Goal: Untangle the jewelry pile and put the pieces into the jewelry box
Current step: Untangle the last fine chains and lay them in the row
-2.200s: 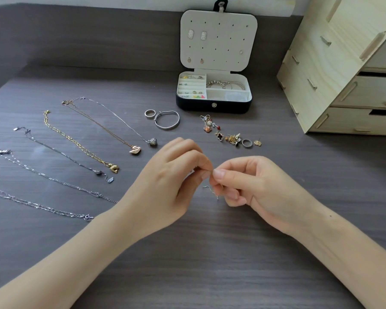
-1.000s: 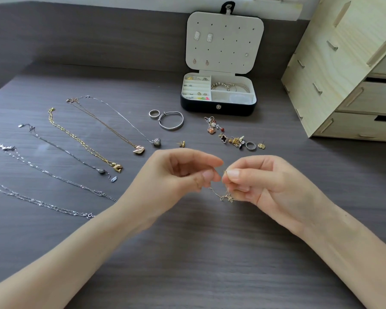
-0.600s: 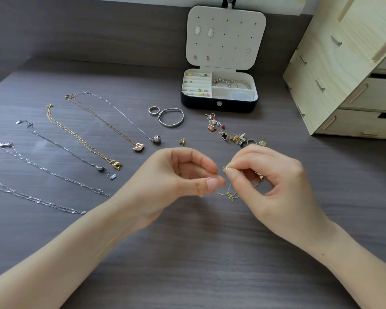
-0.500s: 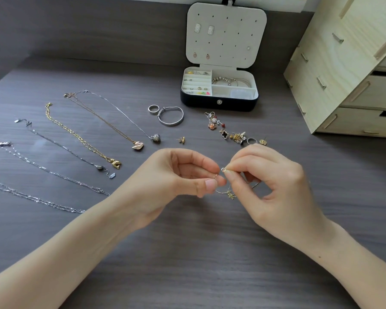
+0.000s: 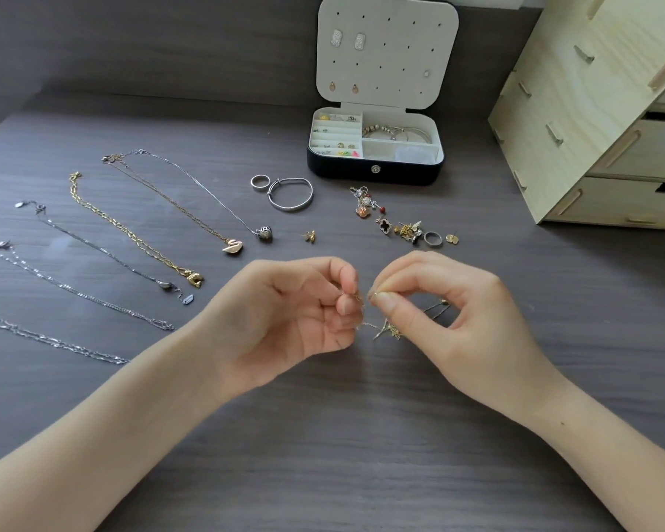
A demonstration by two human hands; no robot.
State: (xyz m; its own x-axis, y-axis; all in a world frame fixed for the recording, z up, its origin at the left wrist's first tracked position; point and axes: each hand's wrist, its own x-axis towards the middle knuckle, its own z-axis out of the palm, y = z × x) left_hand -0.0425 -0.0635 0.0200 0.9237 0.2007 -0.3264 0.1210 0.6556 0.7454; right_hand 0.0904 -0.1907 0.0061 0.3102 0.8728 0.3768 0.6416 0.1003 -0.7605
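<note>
A thin gold chain with a small charm [image 5: 386, 330] hangs between my two hands over the middle of the table. My left hand [image 5: 285, 320] pinches one end between thumb and fingers. My right hand [image 5: 450, 312] pinches the other end, about a finger's width away. The open jewelry box [image 5: 375, 173] stands at the back, bracelets and earrings in its white compartments, several earrings pinned in its lid. A small pile of earrings, charms and a ring [image 5: 404, 224] lies in front of the box.
Several necklaces [image 5: 150, 240] lie stretched out in rows on the left. A silver ring [image 5: 259, 182], a bangle [image 5: 290, 194] and a gold stud [image 5: 310, 236] lie behind my left hand. A wooden drawer unit [image 5: 599, 120] stands at the right.
My right hand has turned palm down and curled over the chain. My two hands have drawn slightly apart, and my left fingers have curled in tighter on the chain's end.
</note>
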